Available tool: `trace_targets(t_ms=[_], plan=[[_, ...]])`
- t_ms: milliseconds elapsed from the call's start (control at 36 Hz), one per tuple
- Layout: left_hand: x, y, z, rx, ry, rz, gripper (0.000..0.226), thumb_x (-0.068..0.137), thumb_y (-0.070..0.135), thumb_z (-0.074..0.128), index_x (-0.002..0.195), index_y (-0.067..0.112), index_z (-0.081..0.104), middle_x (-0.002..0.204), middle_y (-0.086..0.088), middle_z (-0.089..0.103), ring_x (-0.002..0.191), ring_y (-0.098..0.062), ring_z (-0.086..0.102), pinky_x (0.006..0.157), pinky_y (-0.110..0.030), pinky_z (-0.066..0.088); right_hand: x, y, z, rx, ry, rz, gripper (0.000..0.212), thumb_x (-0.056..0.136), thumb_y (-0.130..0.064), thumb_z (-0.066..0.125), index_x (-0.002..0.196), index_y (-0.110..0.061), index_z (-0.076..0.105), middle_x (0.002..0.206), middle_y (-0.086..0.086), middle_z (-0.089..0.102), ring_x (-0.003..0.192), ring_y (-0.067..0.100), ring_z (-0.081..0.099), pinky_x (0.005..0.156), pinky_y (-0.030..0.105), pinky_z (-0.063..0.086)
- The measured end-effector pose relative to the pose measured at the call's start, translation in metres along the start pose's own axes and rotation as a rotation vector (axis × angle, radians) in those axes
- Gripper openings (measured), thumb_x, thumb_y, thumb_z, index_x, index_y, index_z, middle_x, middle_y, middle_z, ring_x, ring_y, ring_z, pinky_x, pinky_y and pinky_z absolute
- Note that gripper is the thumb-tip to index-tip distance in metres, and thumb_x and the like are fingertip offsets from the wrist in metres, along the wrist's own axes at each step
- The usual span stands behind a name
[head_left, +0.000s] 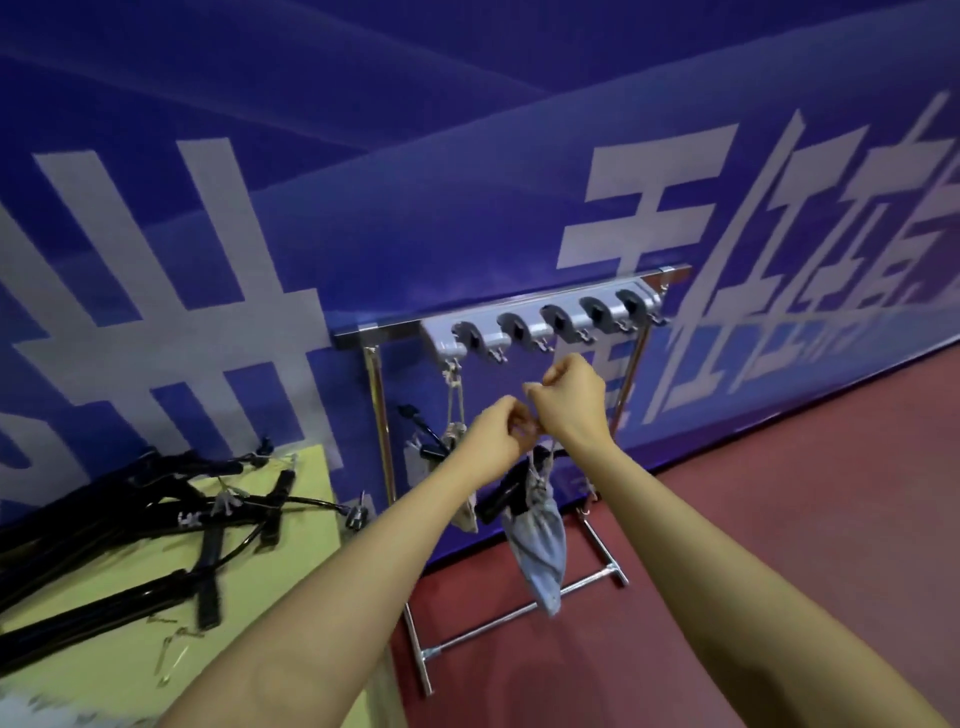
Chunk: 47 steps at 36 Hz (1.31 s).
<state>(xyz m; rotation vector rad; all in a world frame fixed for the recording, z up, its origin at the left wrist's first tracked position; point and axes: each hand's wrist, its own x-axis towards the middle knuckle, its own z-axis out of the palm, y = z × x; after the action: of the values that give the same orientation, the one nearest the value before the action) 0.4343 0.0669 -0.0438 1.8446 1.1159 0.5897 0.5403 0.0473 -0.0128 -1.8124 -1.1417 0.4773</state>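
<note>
A grey drawstring pouch (540, 540) with a black object sticking out of it hangs below my hands. My left hand (498, 434) and my right hand (569, 400) are both curled and pinch its white cord, held up in front of a chrome rack (374, 395). Along the rack's top bar runs a grey holder strip (545, 322) with several black clamps and small hooks. A second, beige pouch (462, 467) hangs by its cord from the leftmost hook.
A yellow table (156, 597) at the left carries several black rods and cables (156, 519). Behind the rack stands a blue banner wall (467, 182) with large white characters. The floor (779, 519) is red.
</note>
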Motion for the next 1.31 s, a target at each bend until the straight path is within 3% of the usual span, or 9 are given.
trace_targets(t_ms=[194, 333, 389, 500, 694, 861, 1000, 1167, 1306], plan=[[0.029, -0.008, 0.036, 0.01, 0.01, -0.108, 0.025, 0.086, -0.007, 0.043, 0.074, 0.014, 0.05, 0.064, 0.003, 0.057, 0.05, -0.004, 0.047, 0.041, -0.01, 0.031, 0.022, 0.051, -0.012, -0.1, -0.066, 0.008, 0.038, 0.085, -0.028, 0.067, 0.066, -0.019, 0.037, 0.065, 0.004, 0.051, 0.064, 0.025, 0.049, 0.06, 0.041, 0.045], [0.051, -0.017, 0.059, 0.004, 0.032, -0.16, 0.033, 0.079, -0.007, 0.04, 0.065, 0.021, 0.05, 0.068, -0.003, 0.065, 0.064, -0.025, 0.059, 0.062, -0.033, 0.046, 0.047, 0.078, -0.016, -0.194, -0.091, -0.027, 0.027, 0.087, -0.035, 0.065, 0.075, -0.014, 0.053, 0.085, 0.005, 0.052, 0.077, 0.024, 0.052, 0.059, 0.032, 0.037], [0.06, -0.019, 0.064, -0.006, 0.066, -0.183, 0.032, 0.079, -0.004, 0.04, 0.065, 0.022, 0.053, 0.074, -0.011, 0.068, 0.075, -0.036, 0.063, 0.069, -0.043, 0.05, 0.058, 0.087, -0.013, -0.158, -0.133, 0.015, 0.024, 0.088, -0.036, 0.063, 0.081, -0.013, 0.061, 0.075, 0.004, 0.055, 0.068, 0.021, 0.051, 0.055, 0.03, 0.035], [0.073, -0.025, 0.068, -0.026, 0.158, -0.226, 0.027, 0.087, 0.005, 0.049, 0.065, 0.021, 0.05, 0.073, -0.016, 0.064, 0.073, -0.03, 0.06, 0.066, -0.042, 0.046, 0.076, 0.097, -0.001, -0.002, -0.204, 0.085, 0.022, 0.088, -0.028, 0.065, 0.076, -0.01, 0.064, 0.056, 0.001, 0.053, 0.053, 0.017, 0.047, 0.053, 0.028, 0.035], [0.088, -0.026, 0.072, -0.079, 0.225, -0.278, 0.03, 0.085, -0.004, 0.044, 0.066, 0.019, 0.049, 0.061, 0.003, 0.057, 0.056, -0.011, 0.049, 0.06, -0.027, 0.041, 0.098, 0.102, 0.02, 0.24, -0.259, 0.117, 0.012, 0.09, -0.009, 0.06, 0.08, -0.013, 0.065, 0.07, 0.006, 0.065, 0.062, 0.017, 0.057, 0.054, 0.025, 0.043], [0.106, -0.023, 0.058, -0.137, 0.378, -0.281, 0.024, 0.088, -0.002, 0.049, 0.071, 0.015, 0.052, 0.063, 0.002, 0.06, 0.069, -0.019, 0.059, 0.071, -0.034, 0.049, 0.121, 0.092, 0.035, 0.382, -0.329, 0.133, 0.009, 0.085, -0.012, 0.067, 0.087, -0.016, 0.058, 0.08, 0.01, 0.068, 0.071, 0.022, 0.061, 0.064, 0.036, 0.051], [0.113, -0.03, 0.046, -0.178, 0.617, -0.246, 0.016, 0.094, 0.012, 0.052, 0.078, 0.013, 0.053, 0.066, 0.002, 0.061, 0.057, -0.01, 0.055, 0.053, -0.013, 0.04, 0.131, 0.078, 0.055, 0.452, -0.319, 0.134, 0.024, 0.085, -0.017, 0.069, 0.081, -0.013, 0.045, 0.065, 0.003, 0.062, 0.055, 0.019, 0.056, 0.052, 0.024, 0.047], [0.128, -0.038, 0.038, -0.19, 0.783, -0.322, 0.021, 0.094, 0.011, 0.051, 0.075, 0.02, 0.053, 0.072, -0.001, 0.069, 0.076, -0.019, 0.067, 0.072, -0.033, 0.052, 0.138, 0.07, 0.077, 0.363, -0.248, 0.11, 0.02, 0.084, -0.024, 0.07, 0.078, -0.011, 0.056, 0.07, 0.004, 0.061, 0.061, 0.012, 0.054, 0.051, 0.016, 0.039], [0.137, -0.034, 0.042, -0.192, 0.834, -0.412, 0.019, 0.093, 0.009, 0.051, 0.075, 0.015, 0.054, 0.066, 0.001, 0.061, 0.07, -0.023, 0.061, 0.06, -0.029, 0.045, 0.142, 0.069, 0.082, 0.322, -0.262, 0.08, 0.015, 0.086, -0.017, 0.066, 0.077, -0.007, 0.06, 0.065, 0.001, 0.059, 0.055, 0.007, 0.052, 0.046, 0.01, 0.038]])
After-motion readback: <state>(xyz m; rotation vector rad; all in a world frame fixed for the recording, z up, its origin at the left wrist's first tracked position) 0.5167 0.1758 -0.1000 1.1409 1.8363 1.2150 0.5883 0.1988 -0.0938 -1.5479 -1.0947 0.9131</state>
